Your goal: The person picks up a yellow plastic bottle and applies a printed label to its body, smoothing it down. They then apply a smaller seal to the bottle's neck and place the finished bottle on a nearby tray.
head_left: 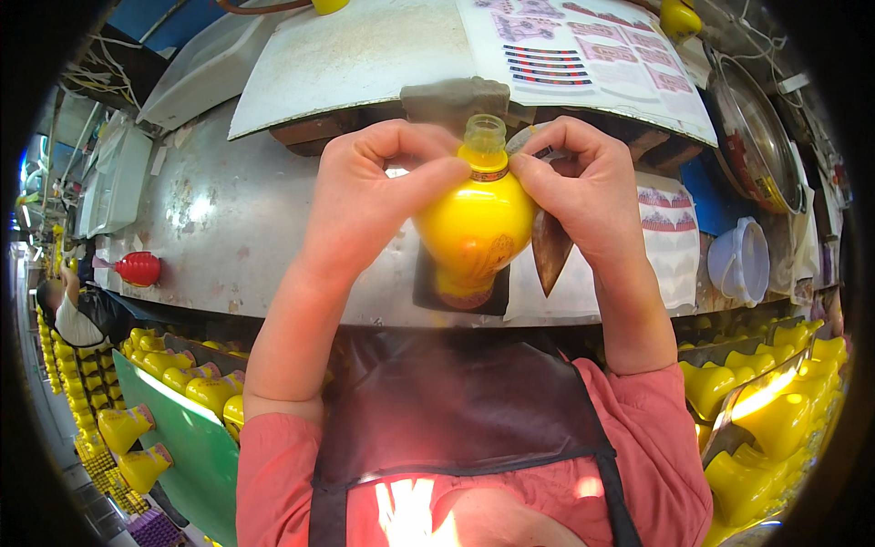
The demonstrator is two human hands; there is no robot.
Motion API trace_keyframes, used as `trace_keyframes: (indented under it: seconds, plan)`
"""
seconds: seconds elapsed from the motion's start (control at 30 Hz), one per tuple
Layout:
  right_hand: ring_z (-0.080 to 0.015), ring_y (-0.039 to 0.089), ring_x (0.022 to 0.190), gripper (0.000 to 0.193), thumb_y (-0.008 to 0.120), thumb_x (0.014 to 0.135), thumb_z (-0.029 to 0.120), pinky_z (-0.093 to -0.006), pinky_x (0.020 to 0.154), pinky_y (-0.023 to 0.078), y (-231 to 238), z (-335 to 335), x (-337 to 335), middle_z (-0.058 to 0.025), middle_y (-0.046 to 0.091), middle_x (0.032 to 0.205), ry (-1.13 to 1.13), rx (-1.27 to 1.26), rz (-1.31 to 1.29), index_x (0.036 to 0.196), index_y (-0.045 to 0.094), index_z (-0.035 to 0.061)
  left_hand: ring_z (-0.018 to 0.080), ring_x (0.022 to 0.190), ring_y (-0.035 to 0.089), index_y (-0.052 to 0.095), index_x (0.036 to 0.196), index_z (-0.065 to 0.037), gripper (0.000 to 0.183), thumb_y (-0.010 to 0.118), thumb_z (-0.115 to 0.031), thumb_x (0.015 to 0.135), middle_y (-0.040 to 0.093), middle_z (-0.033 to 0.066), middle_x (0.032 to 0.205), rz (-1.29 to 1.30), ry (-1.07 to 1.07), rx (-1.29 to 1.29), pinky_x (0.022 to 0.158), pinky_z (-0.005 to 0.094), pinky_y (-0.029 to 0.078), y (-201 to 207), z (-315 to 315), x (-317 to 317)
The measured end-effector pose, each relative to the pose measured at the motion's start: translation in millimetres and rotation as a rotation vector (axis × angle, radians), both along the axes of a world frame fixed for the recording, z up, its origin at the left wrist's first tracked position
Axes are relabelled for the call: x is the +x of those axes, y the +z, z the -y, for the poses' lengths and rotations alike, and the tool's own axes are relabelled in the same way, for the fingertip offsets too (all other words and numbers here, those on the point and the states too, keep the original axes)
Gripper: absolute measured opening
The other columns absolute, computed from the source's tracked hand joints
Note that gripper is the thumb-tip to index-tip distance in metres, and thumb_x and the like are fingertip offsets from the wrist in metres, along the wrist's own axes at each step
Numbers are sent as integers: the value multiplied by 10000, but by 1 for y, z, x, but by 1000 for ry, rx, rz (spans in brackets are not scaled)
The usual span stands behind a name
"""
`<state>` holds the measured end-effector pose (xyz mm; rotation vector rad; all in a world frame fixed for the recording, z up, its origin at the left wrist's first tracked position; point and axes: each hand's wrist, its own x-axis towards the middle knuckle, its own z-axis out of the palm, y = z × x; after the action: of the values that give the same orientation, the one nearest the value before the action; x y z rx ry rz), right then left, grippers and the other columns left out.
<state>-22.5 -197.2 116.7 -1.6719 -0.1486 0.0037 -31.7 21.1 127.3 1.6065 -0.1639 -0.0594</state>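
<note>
A glossy yellow bottle (476, 221) with a clear, unpainted mouth stands before me on a black pad (427, 284). Round its neck runs a narrow, dark reddish printed band (489, 174). My left hand (394, 173) is closed, thumb and forefinger pressed to the left side of the neck at this band. On the opposite side, my right hand (576, 171) pinches at the same height. Below the right fingers a brown pointed blade-like piece (550, 253) hangs down; it seems tucked in that hand, but its upper end is hidden. Faint printed marks show on the bottle's body.
A raised white board (365, 59) with decal sheets (583, 46) lies beyond my hands. More printed sheets (670, 242) lie at the right, near a pale bucket (739, 260). A red ribbed object (138, 268) sits at the left. Several yellow bottles (214, 392) flank me.
</note>
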Motion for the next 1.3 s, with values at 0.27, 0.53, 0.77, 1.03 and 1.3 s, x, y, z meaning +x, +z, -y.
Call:
trace_keyframes:
  seconds: [0.27,0.53,0.77,1.03,1.3]
  plan:
    - [-34,635,702,364,708,924,68,-181,629,490,-8,12,17,-12,690,925,71,-113,10,1272,632,-8,88,900,652,729,839,12,75,785,-36,825,753,54,975,45,-2,-6,861,259,519,-1,0,-5]
    - [-5,600,651,387,672,914,83,-178,566,470,13,30,13,-1,717,821,437,-89,-110,1292,688,0,94,904,659,739,869,16,112,800,-58,811,749,50,961,70,-33,6,864,262,521,0,1,-6]
    - [-13,558,677,285,779,840,171,-206,601,440,2,17,26,24,680,812,433,-76,-22,1075,767,10,102,913,664,745,900,19,131,798,-63,813,750,59,990,66,-57,32,868,275,529,1,-7,-7]
    - [2,547,653,263,763,851,147,-189,584,420,11,11,16,27,686,802,449,-94,-34,1084,773,24,123,964,681,755,954,39,162,793,-60,832,755,75,1057,-44,-209,-43,893,285,542,0,-26,5]
    - [9,524,572,266,781,850,128,-182,521,382,13,10,9,35,666,727,443,-116,-22,1097,775,29,119,915,682,769,969,41,162,773,-76,857,760,76,983,-74,-358,-6,868,277,547,1,-35,22]
